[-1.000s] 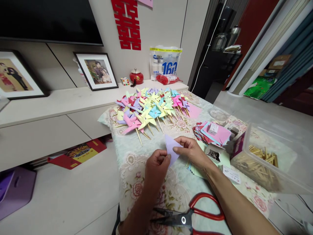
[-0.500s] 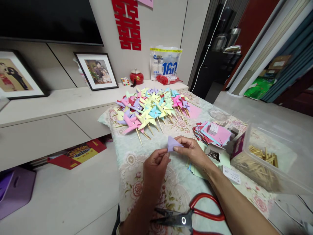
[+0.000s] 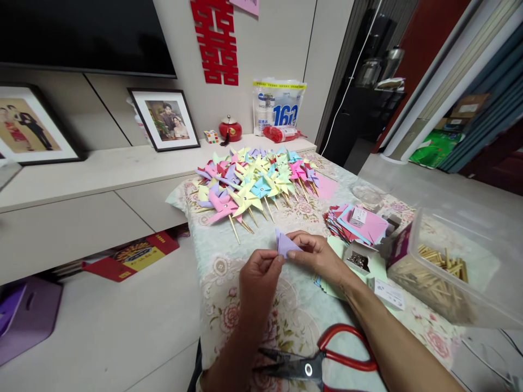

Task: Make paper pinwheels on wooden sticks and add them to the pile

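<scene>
A small lilac paper piece (image 3: 284, 243), folded into a triangle, is pinched between both hands above the flowered tablecloth (image 3: 229, 283). My left hand (image 3: 259, 279) grips its lower left corner with thumb and forefinger. My right hand (image 3: 317, 255) holds its right side from above. Beyond the hands lies a heap of finished paper pinwheels (image 3: 255, 182) on wooden sticks, in pink, yellow, blue and lilac.
Red-handled scissors (image 3: 322, 362) lie near the table's front edge. To the right are a stack of coloured paper squares (image 3: 359, 223), a small open box of pins (image 3: 358, 258) and a clear tub of wooden sticks (image 3: 441, 272). A low cabinet (image 3: 81, 207) stands left.
The lilac paper went from a larger open sheet to a small folded triangle between my fingers. Both hands stayed in nearly the same place.
</scene>
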A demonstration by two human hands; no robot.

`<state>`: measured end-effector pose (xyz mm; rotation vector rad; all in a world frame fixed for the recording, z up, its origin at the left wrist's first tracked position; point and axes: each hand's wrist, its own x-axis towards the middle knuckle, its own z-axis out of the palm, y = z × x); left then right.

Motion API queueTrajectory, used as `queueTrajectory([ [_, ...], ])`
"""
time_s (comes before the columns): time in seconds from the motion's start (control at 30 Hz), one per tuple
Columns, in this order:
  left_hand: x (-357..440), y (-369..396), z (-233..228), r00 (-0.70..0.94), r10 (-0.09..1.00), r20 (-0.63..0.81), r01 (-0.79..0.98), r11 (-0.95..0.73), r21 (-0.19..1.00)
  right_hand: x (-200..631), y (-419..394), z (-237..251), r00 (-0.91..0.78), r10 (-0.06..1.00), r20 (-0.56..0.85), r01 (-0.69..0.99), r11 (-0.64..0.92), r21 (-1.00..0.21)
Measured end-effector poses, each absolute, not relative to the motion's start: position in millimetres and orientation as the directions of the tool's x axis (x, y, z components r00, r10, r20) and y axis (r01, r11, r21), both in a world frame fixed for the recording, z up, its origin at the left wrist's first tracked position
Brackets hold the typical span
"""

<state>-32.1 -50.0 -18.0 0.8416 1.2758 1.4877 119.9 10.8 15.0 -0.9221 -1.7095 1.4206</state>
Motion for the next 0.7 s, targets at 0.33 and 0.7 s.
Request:
queueTrajectory([
  [0.33,-30.7,-49.5,-25.5,-0.288,0.956,-0.054,-0.094,0.028,0.995,118.1,10.5,16.5,-0.419,0.907,-0.047,-0.024,-0.063,-0.998],
  [0.7,-29.2,-49.8,-20.0,-0.321,0.947,-0.002,-0.034,-0.009,0.999,118.9,14.2,11.1,-0.349,0.932,-0.098,-0.054,-0.125,-0.991],
])
